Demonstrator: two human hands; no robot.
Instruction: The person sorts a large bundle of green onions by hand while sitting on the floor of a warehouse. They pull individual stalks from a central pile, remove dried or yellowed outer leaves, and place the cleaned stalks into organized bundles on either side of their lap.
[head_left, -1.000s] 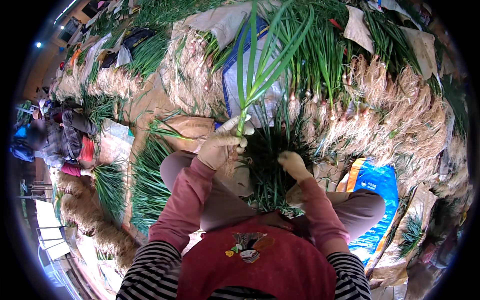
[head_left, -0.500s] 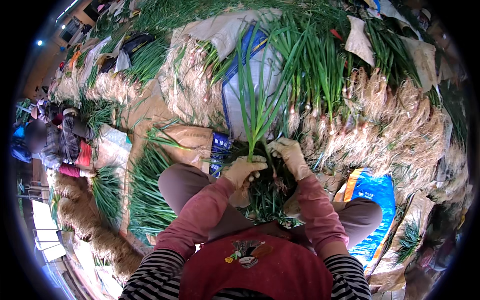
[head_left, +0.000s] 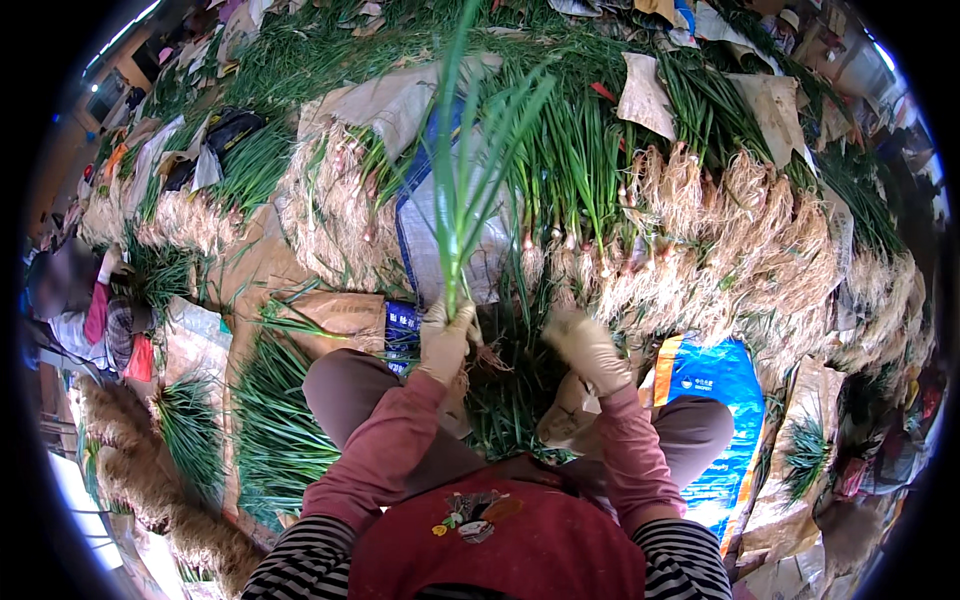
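Clamping long green scallion stalks [head_left: 455,245] out before us, our pale-gloved left grip [head_left: 446,340] could have bruised them by over-squeezing; whether our blurred right grip [head_left: 586,350] was closed, we couldn't tell.

The plant [head_left: 453,245] is rising from the left hand [head_left: 445,340], its long green leaves fanning and pointing away from the person, their tips blurring. Its pale lower stem is sitting inside the grip. Reddish-brown roots [head_left: 488,357] are hanging just right of the fingers, their join to the stem hiding from view.
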